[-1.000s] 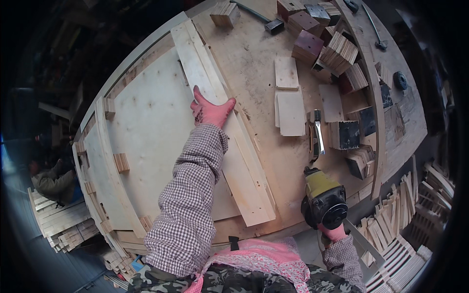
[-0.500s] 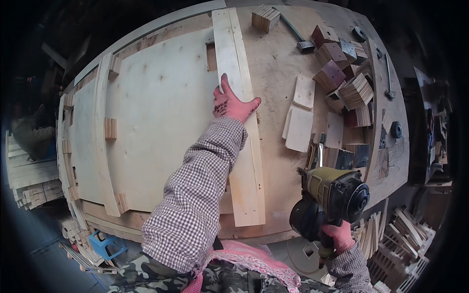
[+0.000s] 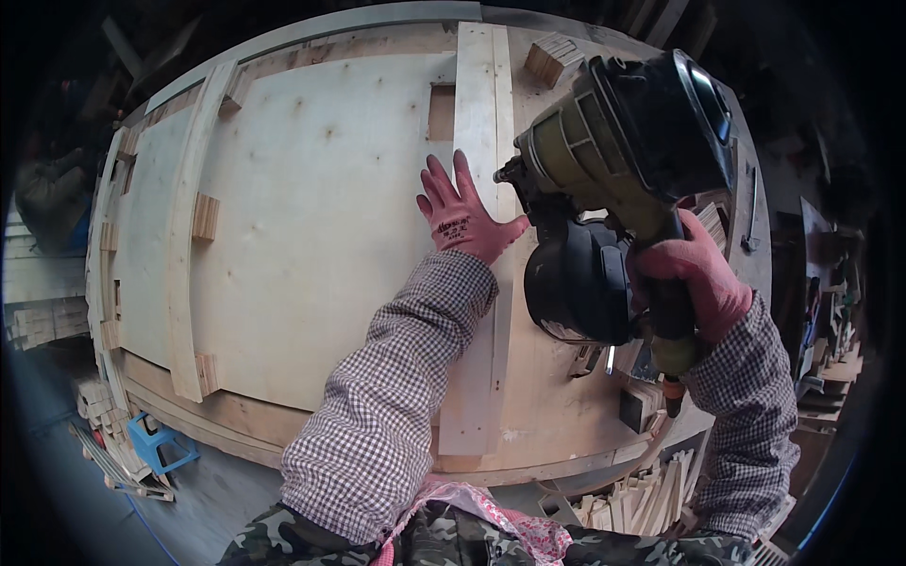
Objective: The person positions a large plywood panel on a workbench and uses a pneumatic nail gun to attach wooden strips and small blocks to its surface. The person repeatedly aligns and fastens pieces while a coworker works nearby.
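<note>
A coil nail gun (image 3: 590,146), yellowish and black with a round magazine, is gripped by its handle in my right hand (image 3: 698,274). Its nose points left over a long pale wooden board (image 3: 477,94), close to the board's right edge; I cannot tell whether it touches. My left hand (image 3: 469,219), in a pink glove like the right one, lies on that board with fingers spread, thumb toward the gun. The fingertips reach left over a light plywood panel (image 3: 311,189). Another long board (image 3: 189,255) runs across the panel's left part, with small layered wood blocks (image 3: 205,217) beside it.
A stack of plywood blocks (image 3: 554,59) sits at the table's far side. More blocks (image 3: 642,406) lie right, partly hidden by the gun. A blue stool (image 3: 162,448) stands on the floor lower left. Wood strips (image 3: 642,500) are piled lower right. Another person (image 3: 57,193) is at the left.
My right hand has raised the nail gun from the lower right up and leftward to the board. My left hand stays on the board, its fingers now spread further. The view has shifted slightly.
</note>
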The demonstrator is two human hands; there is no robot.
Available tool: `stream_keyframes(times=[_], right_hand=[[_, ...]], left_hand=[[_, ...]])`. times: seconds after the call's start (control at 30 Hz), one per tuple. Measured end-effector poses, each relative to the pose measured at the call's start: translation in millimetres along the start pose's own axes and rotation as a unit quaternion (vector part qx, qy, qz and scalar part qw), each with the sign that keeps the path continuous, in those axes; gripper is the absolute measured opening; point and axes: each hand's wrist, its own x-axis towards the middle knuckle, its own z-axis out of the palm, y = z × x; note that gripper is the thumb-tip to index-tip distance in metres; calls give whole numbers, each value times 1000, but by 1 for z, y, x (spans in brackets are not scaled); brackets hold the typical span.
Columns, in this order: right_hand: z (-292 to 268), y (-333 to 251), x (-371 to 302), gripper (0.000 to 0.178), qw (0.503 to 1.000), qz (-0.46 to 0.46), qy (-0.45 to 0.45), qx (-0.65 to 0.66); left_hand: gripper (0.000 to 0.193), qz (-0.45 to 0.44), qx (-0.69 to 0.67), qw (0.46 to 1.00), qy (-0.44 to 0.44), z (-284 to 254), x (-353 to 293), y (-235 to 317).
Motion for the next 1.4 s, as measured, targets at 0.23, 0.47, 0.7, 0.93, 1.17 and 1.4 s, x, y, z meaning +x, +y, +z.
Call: stream_keyframes(times=[0.23,0.47,0.7,0.93,1.17,1.4], right_hand=[[-7,-7,37,12,995,-41,-6,-92],[-14,66,-58,43,992,25,87,85],[9,211,-154,49,957,173,159,172],[25,379,-164,63,955,129,107,245],[39,405,-155,75,983,-65,112,-132],[30,380,-147,75,986,-77,114,90]], left_hand=[[127,1,-2,999,34,3,1,0],[123,36,2,999,23,12,8,-6],[100,213,11,968,131,28,7,-16],[84,327,155,929,78,24,-2,4],[104,190,200,915,-296,117,-84,95],[116,125,201,946,-224,181,-112,81]])
